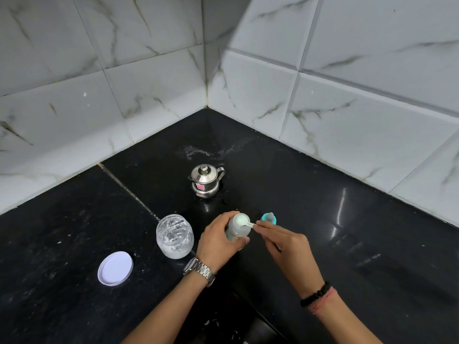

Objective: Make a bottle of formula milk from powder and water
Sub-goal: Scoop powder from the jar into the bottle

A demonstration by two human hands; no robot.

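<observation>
With the left hand wrapped round the bottle, the right hand pinches the scoop over its mouth — tip it slowly, squarely above the opening.

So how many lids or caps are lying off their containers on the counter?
2. A white lid lies flat left of the open powder jar; a blue teat cap stands right of the bottle. None look hidden.
</observation>
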